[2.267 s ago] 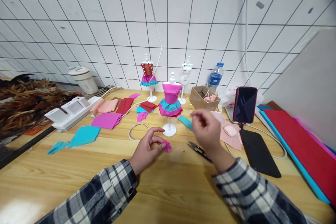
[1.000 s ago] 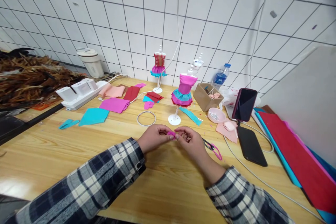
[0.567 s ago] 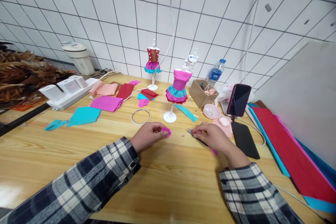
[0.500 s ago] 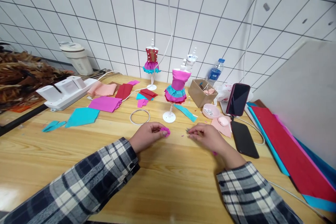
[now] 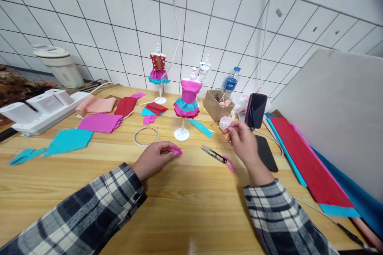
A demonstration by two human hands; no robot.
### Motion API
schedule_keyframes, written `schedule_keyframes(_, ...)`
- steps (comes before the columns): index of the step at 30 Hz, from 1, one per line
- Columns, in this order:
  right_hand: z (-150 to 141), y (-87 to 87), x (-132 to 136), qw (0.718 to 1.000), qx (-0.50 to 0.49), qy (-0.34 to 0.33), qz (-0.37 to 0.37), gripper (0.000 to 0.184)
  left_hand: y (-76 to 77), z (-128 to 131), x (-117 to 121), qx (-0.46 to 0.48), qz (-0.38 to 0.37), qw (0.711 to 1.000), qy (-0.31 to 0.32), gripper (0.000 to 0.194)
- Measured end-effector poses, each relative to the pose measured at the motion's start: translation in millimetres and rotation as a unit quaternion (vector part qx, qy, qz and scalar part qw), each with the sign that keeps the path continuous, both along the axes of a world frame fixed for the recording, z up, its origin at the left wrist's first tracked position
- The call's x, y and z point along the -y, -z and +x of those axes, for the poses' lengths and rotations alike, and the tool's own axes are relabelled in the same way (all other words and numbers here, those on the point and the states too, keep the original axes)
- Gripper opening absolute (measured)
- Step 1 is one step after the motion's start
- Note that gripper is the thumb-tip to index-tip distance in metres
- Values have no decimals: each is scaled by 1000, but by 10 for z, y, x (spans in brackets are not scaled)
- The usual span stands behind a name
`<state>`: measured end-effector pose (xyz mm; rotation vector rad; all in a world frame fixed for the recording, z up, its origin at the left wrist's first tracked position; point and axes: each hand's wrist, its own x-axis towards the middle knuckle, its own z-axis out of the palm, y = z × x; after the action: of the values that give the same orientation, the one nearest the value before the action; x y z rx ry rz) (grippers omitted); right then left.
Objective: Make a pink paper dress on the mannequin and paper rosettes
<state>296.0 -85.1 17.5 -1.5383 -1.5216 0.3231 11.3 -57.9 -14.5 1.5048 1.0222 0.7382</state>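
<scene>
My left hand is closed, pinching a small ruffled magenta crepe-paper rosette between thumb and fingers. Over on the right, my right hand hovers by the pale pink dish, fingers loosely bent and apart, with nothing visible in them. The hand partly covers the dish. Between the hands lie black-handled thread snips, blades pointing left, beside a magenta paper strip. Just beyond stands a mini dress form wearing a magenta top and a layered blue, magenta and red skirt.
Behind are a second dressed form, a white form, a cardboard box and a water bottle. A tape ring and paper pieces lie left. A propped phone and coloured sheets stand right.
My right hand has let go of the snips, now lying on the table, and moved up and right to the pink dish. My left hand still holds the rosette. The view has turned right.
</scene>
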Motion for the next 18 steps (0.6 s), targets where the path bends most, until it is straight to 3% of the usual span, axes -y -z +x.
schedule_keyframes(2,118,-129,25,991,-83,55,85,18,-15,5,4,-24,10,1000,5,31)
schedule_keyframes(4,192,-207,68,980,-84,101,151,23,-25,6,6,-44,25,999,9,29)
schedule_keyframes(9,218,-269,233,989,25,97,112,23,-4,11,5,-52,48,997,4,29)
schedule_keyframes(12,207,-406,275,949,149,144,236,16,20,26,7,-52,45,998,-10,42)
schedule_keyframes(15,275,-572,97,876,201,191,395,15,31,27,5,-42,36,998,-7,42)
schedule_keyframes(16,319,-604,-25,866,213,192,409,15,31,22,3,-37,35,999,-5,41)
schedule_keyframes(18,419,-614,-323,892,250,171,334,21,28,9,-1,-28,36,999,-4,41)
